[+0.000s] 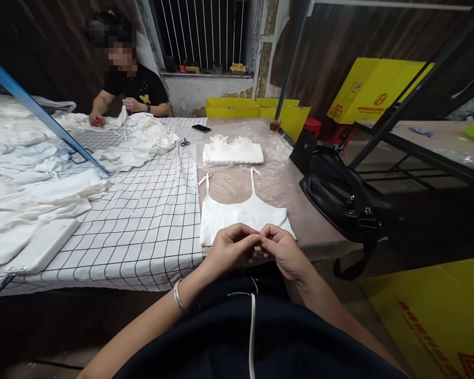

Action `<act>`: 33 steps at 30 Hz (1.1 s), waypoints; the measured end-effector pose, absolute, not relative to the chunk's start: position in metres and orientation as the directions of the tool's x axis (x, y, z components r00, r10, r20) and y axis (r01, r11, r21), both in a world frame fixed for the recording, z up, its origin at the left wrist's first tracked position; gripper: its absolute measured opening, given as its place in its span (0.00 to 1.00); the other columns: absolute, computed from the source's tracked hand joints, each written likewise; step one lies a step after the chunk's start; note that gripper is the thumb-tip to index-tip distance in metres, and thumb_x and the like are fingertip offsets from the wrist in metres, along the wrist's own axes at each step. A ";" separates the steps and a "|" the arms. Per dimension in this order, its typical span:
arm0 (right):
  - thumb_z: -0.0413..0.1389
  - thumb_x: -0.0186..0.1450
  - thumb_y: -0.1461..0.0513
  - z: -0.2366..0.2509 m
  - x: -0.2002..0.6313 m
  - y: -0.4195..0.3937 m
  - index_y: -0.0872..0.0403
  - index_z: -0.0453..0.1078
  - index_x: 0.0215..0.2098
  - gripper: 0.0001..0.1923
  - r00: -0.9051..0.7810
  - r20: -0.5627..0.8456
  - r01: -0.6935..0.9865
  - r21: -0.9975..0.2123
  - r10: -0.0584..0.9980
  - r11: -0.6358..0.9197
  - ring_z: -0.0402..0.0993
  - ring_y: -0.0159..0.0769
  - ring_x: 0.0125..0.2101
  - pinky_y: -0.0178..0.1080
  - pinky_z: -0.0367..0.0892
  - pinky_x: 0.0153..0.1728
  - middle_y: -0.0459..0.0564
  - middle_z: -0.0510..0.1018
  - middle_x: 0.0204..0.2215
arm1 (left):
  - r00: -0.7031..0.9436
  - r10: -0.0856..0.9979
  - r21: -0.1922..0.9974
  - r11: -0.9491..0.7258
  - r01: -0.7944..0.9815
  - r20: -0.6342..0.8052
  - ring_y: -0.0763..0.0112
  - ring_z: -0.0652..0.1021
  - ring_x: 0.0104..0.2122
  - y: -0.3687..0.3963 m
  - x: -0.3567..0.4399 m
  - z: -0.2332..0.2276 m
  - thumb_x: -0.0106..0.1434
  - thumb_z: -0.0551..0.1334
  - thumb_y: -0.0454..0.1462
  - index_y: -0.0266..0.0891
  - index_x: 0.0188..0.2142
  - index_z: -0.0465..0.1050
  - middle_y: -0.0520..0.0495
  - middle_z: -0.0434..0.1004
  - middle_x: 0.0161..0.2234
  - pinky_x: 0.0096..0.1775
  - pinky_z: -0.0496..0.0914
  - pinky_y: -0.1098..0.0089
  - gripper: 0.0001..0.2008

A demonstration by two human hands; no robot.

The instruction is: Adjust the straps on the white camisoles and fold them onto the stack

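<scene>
A white camisole top with two thin straps lies flat on the plastic-covered table in front of me. My left hand and my right hand meet at its near edge, fingertips pinched together and touching. Anything between those fingers is too small or hidden to make out. Both hands cover part of the top's lower hem. Just beyond the top sits a neat stack of folded white garments, their straps gathered along the far side.
Loose white garments heap over the checked cloth at left, beside a white box-shaped device. Scissors and a phone lie farther back. A black bag rests at right. A co-worker handles white fabric across the table.
</scene>
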State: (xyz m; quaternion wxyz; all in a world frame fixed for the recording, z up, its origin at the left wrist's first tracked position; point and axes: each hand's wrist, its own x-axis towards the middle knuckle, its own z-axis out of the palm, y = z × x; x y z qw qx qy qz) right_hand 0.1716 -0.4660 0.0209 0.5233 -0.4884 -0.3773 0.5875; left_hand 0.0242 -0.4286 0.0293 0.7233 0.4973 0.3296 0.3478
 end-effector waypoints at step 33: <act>0.68 0.40 0.47 0.000 0.317 -0.354 0.55 0.73 0.24 0.23 -0.139 -0.184 0.539 -0.838 0.973 -0.081 0.56 0.27 0.21 0.33 0.53 0.24 0.39 0.63 0.17 | 0.723 0.671 0.583 -0.526 0.619 -0.162 0.60 0.73 0.44 -0.285 -0.011 -0.014 0.52 0.67 0.45 0.38 0.52 0.67 0.41 0.72 0.47 0.42 0.65 0.67 0.28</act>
